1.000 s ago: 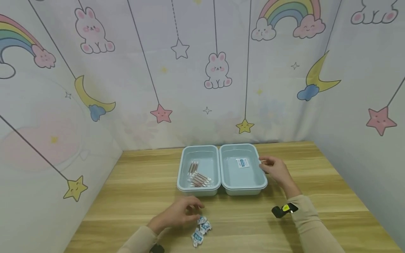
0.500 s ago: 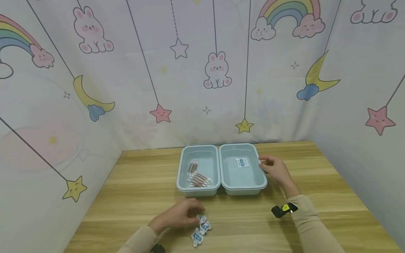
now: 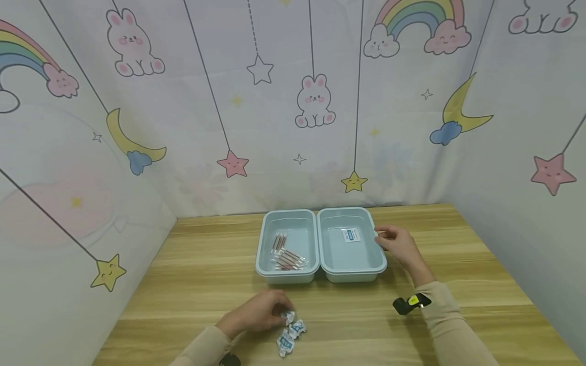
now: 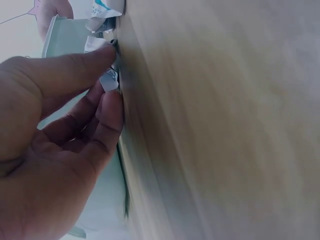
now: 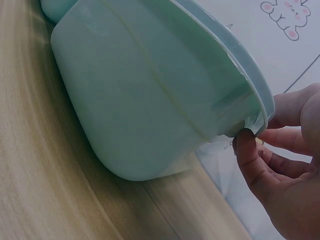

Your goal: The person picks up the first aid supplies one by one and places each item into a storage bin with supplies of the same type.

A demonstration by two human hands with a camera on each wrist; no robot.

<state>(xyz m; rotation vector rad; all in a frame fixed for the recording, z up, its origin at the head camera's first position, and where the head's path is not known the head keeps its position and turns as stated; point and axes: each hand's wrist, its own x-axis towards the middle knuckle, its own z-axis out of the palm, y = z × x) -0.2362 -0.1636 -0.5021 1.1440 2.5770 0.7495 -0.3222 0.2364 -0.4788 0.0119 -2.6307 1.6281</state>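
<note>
My left hand (image 3: 263, 310) is low over the table, its thumb and fingertips pinching a crumpled white-and-blue wrapper (image 3: 288, 317). In the left wrist view that wrapper (image 4: 109, 79) shows between thumb and fingers, close to the wood. Two more crumpled wrappers (image 3: 286, 343) lie just beside it. My right hand (image 3: 400, 246) grips the right rim of a light blue plastic bin (image 3: 352, 277); in the right wrist view, the thumb and fingers hold the lip of the bin (image 5: 135, 100). Inside that bin lies one flat white packet with blue print (image 3: 351, 235).
A matching light blue bin (image 3: 287, 278) stands against the left side of the first, with several clear-wrapped brown sticks (image 3: 288, 259) inside. Both stand on a wood-grain table (image 3: 201, 264). Printed fabric walls (image 3: 274, 127) enclose the back and sides.
My left hand has lowered slightly and closed its fingertips on the topmost crumpled wrapper, which has shifted a little to the left. The right hand stays at the bin's rim.
</note>
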